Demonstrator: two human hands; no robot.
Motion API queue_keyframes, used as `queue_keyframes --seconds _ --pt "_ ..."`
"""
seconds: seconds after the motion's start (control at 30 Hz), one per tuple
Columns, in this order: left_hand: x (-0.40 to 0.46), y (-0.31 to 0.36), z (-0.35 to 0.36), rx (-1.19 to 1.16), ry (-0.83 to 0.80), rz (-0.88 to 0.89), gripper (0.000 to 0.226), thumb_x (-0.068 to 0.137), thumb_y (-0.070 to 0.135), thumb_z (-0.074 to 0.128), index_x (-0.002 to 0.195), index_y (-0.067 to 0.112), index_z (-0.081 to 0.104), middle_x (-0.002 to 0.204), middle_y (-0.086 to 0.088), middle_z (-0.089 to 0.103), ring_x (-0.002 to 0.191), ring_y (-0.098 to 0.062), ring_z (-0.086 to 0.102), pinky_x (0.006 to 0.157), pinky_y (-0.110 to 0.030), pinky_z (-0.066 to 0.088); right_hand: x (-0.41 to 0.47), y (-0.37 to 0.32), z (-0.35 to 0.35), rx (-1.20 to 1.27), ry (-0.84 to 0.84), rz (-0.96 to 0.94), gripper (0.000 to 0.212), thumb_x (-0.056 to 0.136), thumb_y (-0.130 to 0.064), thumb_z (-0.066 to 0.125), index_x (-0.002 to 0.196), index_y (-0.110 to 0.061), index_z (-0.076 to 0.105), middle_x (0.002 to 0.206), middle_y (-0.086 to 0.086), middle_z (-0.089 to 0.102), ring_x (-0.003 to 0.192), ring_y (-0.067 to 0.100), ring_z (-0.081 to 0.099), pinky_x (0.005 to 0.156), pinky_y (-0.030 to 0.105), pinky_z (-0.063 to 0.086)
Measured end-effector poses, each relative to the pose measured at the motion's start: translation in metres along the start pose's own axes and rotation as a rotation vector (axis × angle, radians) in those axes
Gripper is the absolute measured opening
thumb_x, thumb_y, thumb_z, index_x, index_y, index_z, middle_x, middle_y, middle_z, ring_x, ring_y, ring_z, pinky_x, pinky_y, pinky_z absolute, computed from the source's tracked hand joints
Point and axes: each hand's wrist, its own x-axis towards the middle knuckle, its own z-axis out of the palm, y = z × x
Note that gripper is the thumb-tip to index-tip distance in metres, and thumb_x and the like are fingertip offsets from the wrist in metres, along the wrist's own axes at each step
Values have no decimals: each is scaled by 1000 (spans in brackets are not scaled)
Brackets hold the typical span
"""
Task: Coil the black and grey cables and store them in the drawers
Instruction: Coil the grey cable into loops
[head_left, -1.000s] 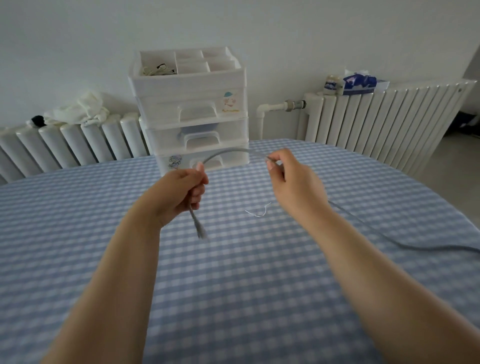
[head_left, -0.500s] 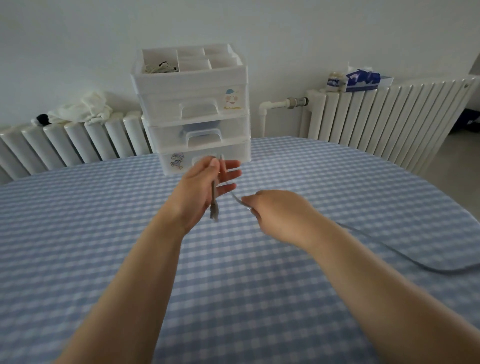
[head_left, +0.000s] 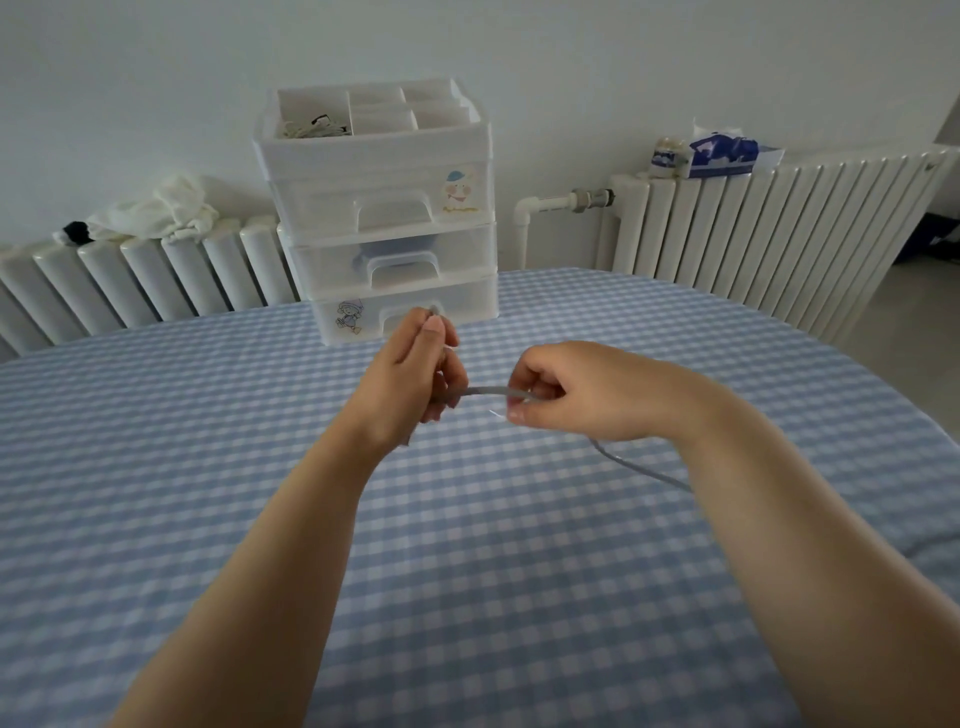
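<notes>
Above the middle of the table, my left hand (head_left: 410, 379) is closed around one end of a thin grey cable (head_left: 488, 392), whose tip pokes up past the fingertips. A short stretch of it runs level to my right hand (head_left: 571, 389), which pinches it. From there the cable drops to the cloth, trails right and goes under my right forearm. Behind the hands stands a white drawer unit (head_left: 384, 218) with three shut drawers and an open tray on top. No black cable is in sight.
A blue-and-white checked cloth (head_left: 208, 467) covers the round table. White radiators line the wall: the left one (head_left: 145, 280) carries a white cloth, the right one (head_left: 769, 234) a blue tissue pack and a small jar. The top tray holds a pale tangle of cord.
My hands came together and then moved a little apart. The left hand turned, so the cable's end now points up instead of hanging down. The right hand slid along the cable.
</notes>
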Motion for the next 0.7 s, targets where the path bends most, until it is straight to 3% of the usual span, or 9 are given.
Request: queue_keyframes --seconds 0.1,0.2,0.27,0.37,0.5,0.6,0.7 --pt "1 -3 0 -42 -199 -62 32 101 20 26 89 8 53 53 -1 49 49 -15 41 47 -24 34 2 4 -5 223 126 -75 28 77 -53 64 86 -26 65 69 -16 62 59 -3 55 57 15 43" --pt "0 -4 2 -300 -471 -170 34 92 24 31 87 8 61 56 -1 40 48 -15 34 51 -26 39 8 7 -4 380 342 -155 33 81 -47 63 105 -25 62 93 -14 63 65 -7 57 60 12 46" --pt "-2 -1 4 -526 -592 -223 32 88 24 35 88 8 62 58 0 37 46 -12 33 53 -26 40 8 7 0 401 318 -170 42 85 -49 54 121 -26 58 104 -15 64 62 -2 59 55 16 46" --pt "-3 -1 4 -707 -671 -189 35 86 25 38 97 6 66 62 0 42 50 -10 37 57 -26 40 8 6 3 420 266 -165 50 86 -54 43 109 -16 66 79 -12 67 62 9 65 50 22 47" --pt "-1 -7 2 -723 -739 -79 42 92 28 41 121 7 64 71 1 51 63 -14 36 66 -25 39 10 9 0 538 319 -155 49 79 -57 50 88 -11 63 65 -13 68 60 11 64 47 22 44" --pt "0 -8 -1 -702 -843 -5 46 95 29 46 134 5 51 79 2 53 72 -11 45 73 -25 41 9 10 -1 628 268 -135 49 81 -57 52 86 -10 63 72 -10 67 65 12 58 52 23 41" --pt "0 -8 0 -701 -887 2 53 95 26 54 139 0 40 81 3 54 72 -8 49 70 -24 41 7 13 0 584 193 -141 50 92 -54 42 86 -9 64 73 -13 64 70 9 53 59 24 41"
